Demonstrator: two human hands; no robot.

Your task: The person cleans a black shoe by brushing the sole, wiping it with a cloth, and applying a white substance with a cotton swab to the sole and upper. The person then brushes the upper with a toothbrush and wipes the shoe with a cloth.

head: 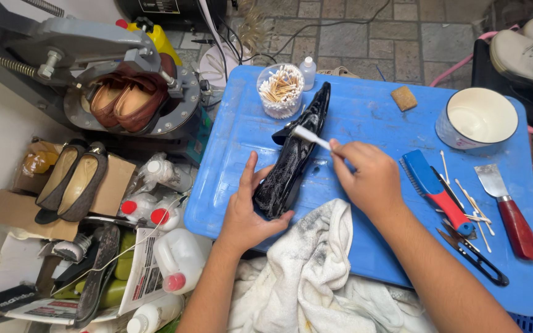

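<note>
**Both hands on a black shoe**

Gripping the black shoe (pixel 292 161) at its near end, the left hand (pixel 246 209) steadies it on the blue table (pixel 365 111). Right hand (pixel 368 176) pinches a white brush (pixel 311 137) against its upper. Just beyond stands a cup of cotton swabs (pixel 280 90); a white towel (pixel 309 271) lies below.

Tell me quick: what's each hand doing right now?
Left hand: closed on the heel end of the black shoe, steadying it.
Right hand: pinching a small white brush against the shoe.
</note>
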